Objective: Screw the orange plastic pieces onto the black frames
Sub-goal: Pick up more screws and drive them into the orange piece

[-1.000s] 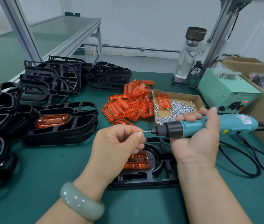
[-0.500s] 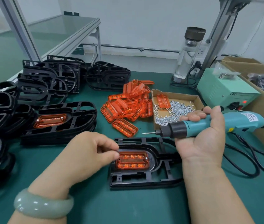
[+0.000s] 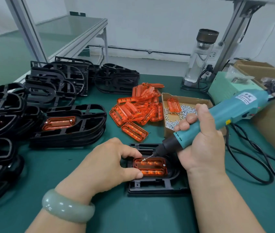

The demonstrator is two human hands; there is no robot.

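Step in hand: driving the left-end screw of the current piece, as I judge it.
Work piece: the orange piece (image 3: pixel 151 167) lies seated in a black frame (image 3: pixel 157 185) on the bench (image 3: pixel 133 216), near the front, between the two hands.
Left hand: the left hand (image 3: pixel 109 163) rests over the frame's left side. Its fingers (image 3: pixel 131 153) pinch the piece's left end, forefinger behind and thumb in front.
Right hand: the right hand (image 3: pixel 202 148) has its fingers wrapped round the driver (image 3: pixel 225 115), which tilts down to the left.
Bit: it carries a screw (image 3: pixel 144 159) at the piece's left end. I cannot tell whether the screw has entered its hole.
Done on this frame: a screw head (image 3: pixel 164 164) shows at the piece's right end, apparently already driven.
Done overall: the stack (image 3: pixel 69 137) to the left has a fitted piece (image 3: pixel 58 122) on top, with a screw head at each end.
Left to do: finish this screw. After that a pile (image 3: pixel 136 106) of loose orange pieces waits mid-bench, and bare frames (image 3: pixel 56 81) are heaped behind.
Supplies: the box (image 3: pixel 167 98) beside the pile holds many screws.
Judgement: well under way, with a good deal still ahead.
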